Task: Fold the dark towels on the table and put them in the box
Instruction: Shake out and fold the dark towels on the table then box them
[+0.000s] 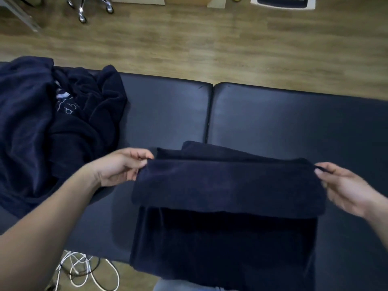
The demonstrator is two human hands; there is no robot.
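A dark navy towel (226, 185) is stretched between my two hands above the padded table (283, 118). My left hand (121, 166) pinches its upper left corner and my right hand (344, 185) pinches its upper right corner. The held edge is folded over toward me, and the lower part of the towel hangs over the table's near edge. A heap of several unfolded dark towels (52, 127) lies on the table's left end. A white box (283, 2) with dark cloth inside stands on the floor at the top right.
The black table has two cushions joined by a seam (211, 114). Wooden floor (189, 45) lies beyond it, with chair castors (84, 9) at the top left. White cables (84, 271) lie on the floor below the near edge.
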